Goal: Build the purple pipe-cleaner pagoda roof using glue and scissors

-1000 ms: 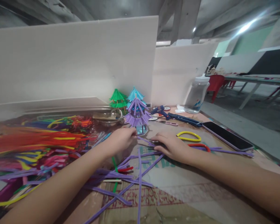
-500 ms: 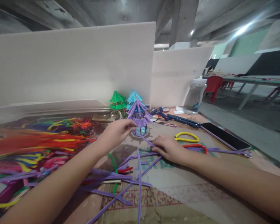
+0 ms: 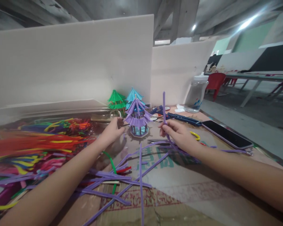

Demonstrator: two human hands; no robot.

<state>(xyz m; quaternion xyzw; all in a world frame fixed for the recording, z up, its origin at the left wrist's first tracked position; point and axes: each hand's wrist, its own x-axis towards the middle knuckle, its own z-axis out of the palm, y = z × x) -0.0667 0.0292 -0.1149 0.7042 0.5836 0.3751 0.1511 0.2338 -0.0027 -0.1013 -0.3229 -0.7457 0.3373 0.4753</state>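
A purple pipe cleaner [image 3: 164,105] stands upright, pinched between the thumb and fingers of my right hand [image 3: 178,133]. Left of it sits a small pagoda model [image 3: 138,117] with two purple roof tiers, dark posts and a pale blue base. My left hand [image 3: 114,130] is beside the pagoda's left side, fingers curved and thumb apart; I see nothing held in it. Behind the purple model are a green pagoda [image 3: 116,100] and a blue one [image 3: 132,95]. Loose purple pipe cleaners [image 3: 141,182] lie across the table in front. Scissors [image 3: 195,135] are partly hidden by my right hand.
Bundles of coloured pipe cleaners [image 3: 42,141] fill the left side. On the right are a phone [image 3: 227,134], a dark blue long-handled tool [image 3: 184,118] and a clear water bottle [image 3: 196,94]. A glue gun [image 3: 157,110] lies behind. White boards [image 3: 73,62] close off the back.
My right hand has lifted the purple pipe cleaner from beside the pagoda and turned it upright. My left hand has drawn back to the left, away from the pagoda's roof.
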